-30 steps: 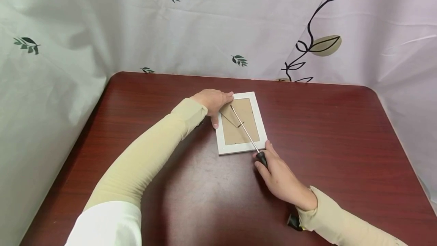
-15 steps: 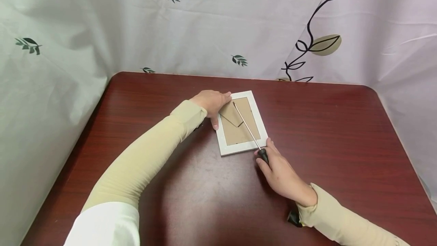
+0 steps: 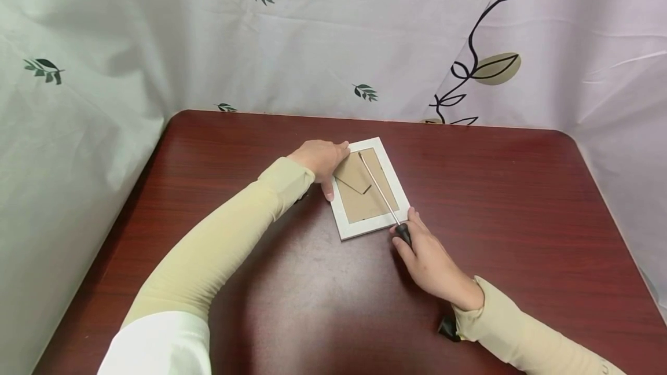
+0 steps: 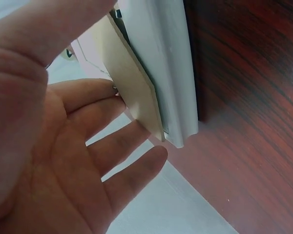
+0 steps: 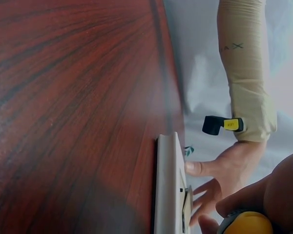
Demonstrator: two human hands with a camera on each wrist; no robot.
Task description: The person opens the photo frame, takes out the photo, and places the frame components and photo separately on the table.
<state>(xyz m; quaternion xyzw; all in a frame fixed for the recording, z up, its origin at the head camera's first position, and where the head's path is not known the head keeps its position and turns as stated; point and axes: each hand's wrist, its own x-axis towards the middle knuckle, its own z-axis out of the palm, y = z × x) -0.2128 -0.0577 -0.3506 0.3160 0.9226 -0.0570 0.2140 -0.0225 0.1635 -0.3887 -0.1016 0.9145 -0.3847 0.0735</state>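
A white picture frame [image 3: 394,177] lies face down on the table, its brown backing board [image 3: 356,210] up, with a brown stand flap [image 4: 132,78] lifted slightly off the back. My left hand [image 3: 321,159] rests at the frame's upper left. Its fingers are fairly straight, and in the left wrist view some fingertips touch the flap. My right hand [image 3: 429,259] grips a screwdriver [image 3: 380,190] by its black handle, which has a yellow end [image 5: 249,223]. The shaft slants up over the backing, tip near the top edge. Fingertips of the right hand meet the frame's lower right corner.
The dark red wooden table [image 3: 500,201] has rounded far corners. A pale curtain [image 3: 312,33] with leaf prints hangs behind and at both sides. A small black camera [image 5: 214,125] is strapped at the left sleeve.
The frame has turned slightly anticlockwise, its top edge shifting left and its bottom right. The screwdriver and right hand have moved slightly up and right; the left hand has shifted a little left.
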